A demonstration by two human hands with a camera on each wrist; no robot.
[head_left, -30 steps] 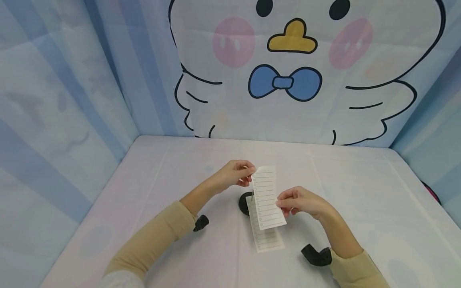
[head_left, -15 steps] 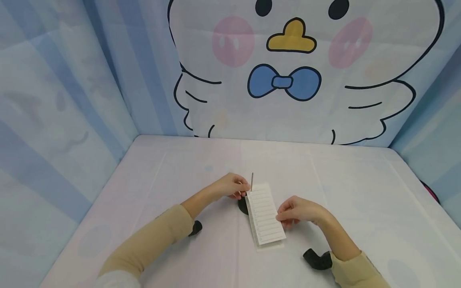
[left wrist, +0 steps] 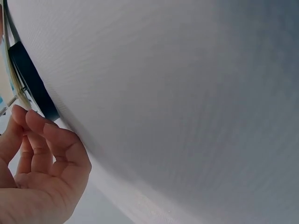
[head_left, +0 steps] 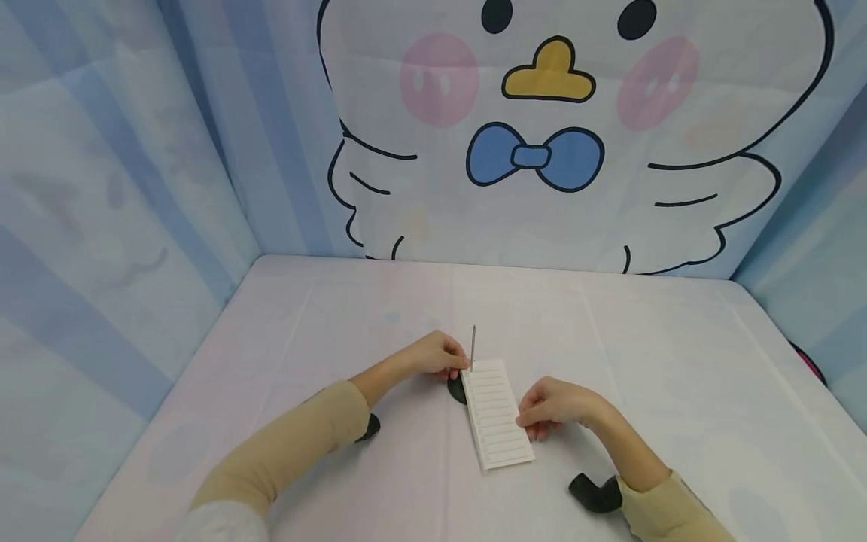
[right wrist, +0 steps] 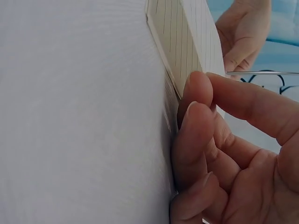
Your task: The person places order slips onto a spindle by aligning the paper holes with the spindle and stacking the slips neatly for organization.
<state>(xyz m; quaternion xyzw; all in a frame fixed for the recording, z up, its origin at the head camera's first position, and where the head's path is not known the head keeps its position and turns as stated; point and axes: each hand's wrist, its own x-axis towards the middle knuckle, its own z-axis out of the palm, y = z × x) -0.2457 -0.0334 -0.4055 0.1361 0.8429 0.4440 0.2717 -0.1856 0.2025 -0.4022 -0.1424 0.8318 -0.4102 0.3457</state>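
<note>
A thin metal spike (head_left: 473, 346) stands upright from a round black base (head_left: 457, 389), like a bill spike. Its shaft passes through the top of a lined paper sheet (head_left: 497, 418) with small checkboxes, which lies over other lined paper (right wrist: 169, 37). My left hand (head_left: 436, 354) pinches the sheet's upper left corner beside the spike. Thumb and index finger of my right hand (head_left: 558, 404) pinch its right edge lower down. In the left wrist view the base (left wrist: 33, 81) shows just past my left fingertips.
A pale cloth covers the table (head_left: 339, 482). Behind it hangs a curtain (head_left: 542, 218) printed with a cartoon bird, with blue striped fabric at both sides. A black wrist mount (head_left: 596, 493) sits below my right sleeve.
Both hands have brought the sheet down along the spike. It was raised above the other paper; now it lies close over it, with more of the spike showing above. Both hands keep their pinch.
</note>
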